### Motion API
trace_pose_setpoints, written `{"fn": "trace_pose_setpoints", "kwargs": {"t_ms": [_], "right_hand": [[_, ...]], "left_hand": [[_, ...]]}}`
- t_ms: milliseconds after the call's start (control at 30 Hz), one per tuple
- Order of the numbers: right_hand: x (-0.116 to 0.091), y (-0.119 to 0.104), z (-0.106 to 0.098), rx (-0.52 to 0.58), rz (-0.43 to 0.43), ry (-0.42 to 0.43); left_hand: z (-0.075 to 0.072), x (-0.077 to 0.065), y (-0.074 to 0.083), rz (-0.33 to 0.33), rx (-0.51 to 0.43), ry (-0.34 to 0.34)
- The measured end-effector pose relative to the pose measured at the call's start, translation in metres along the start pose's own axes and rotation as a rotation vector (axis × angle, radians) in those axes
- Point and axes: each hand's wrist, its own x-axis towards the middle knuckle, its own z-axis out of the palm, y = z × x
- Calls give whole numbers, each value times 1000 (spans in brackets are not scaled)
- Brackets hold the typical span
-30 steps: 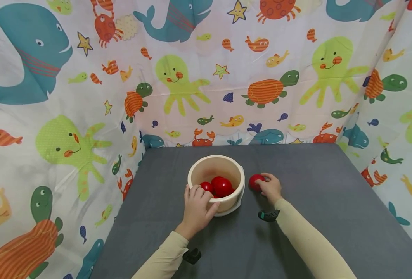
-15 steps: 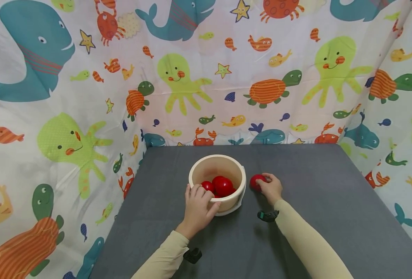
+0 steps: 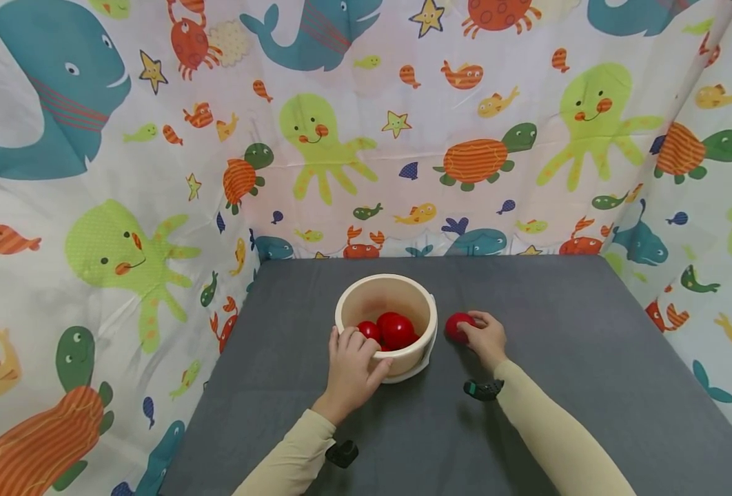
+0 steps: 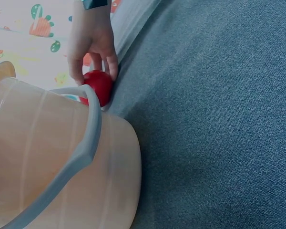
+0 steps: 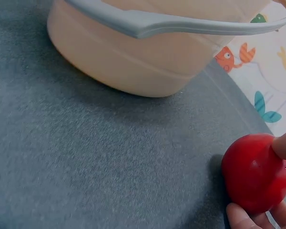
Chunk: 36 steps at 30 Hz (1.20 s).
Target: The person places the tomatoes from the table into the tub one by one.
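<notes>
A cream bucket (image 3: pixel 403 363) with a pale grey handle (image 4: pixel 92 124) stands on the table, and several glossy red tomato-like fruits (image 3: pixel 397 332) lie inside it. My left hand (image 3: pixel 352 372) holds the bucket's near left rim, with its fingers over the edge and the thumb along the outside. To the right of the bucket, my right hand (image 3: pixel 486 341) grips another red tomato-like fruit (image 5: pixel 257 174) between thumb and fingers. That fruit is at the table surface, apart from the bucket. The right wrist view shows the thumb on one side of it and fingertips on the other.
Dark grey cloth (image 3: pixel 564 331) covers the table around the bucket. White curtains (image 3: pixel 403 96) printed with sea animals hang along the back and both sides. Each wrist wears a dark strap (image 3: pixel 482 390).
My right hand and the fruit in its grip have shifted slightly right and toward me. The left hand and the bucket have stayed in place.
</notes>
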Motion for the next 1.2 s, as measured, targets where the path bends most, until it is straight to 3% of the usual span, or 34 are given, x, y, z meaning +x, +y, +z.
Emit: {"fn": "trace_pose_setpoints", "kwargs": {"t_ms": [233,500,733,1200], "right_hand": [[-4,2,-9,8,-17,-16],[-12,-4,-25,34,-47,-66],[-25,-40,-40,39,-69,-113],[-44,-114,-56,102,-227,-170]], "left_hand": [[0,0,0,1,-3,16],[1,0,-1,-31,-18,-38],[1,-1,-1,-5,-19,9],[3,-2,-2,-2,-4,4]]}}
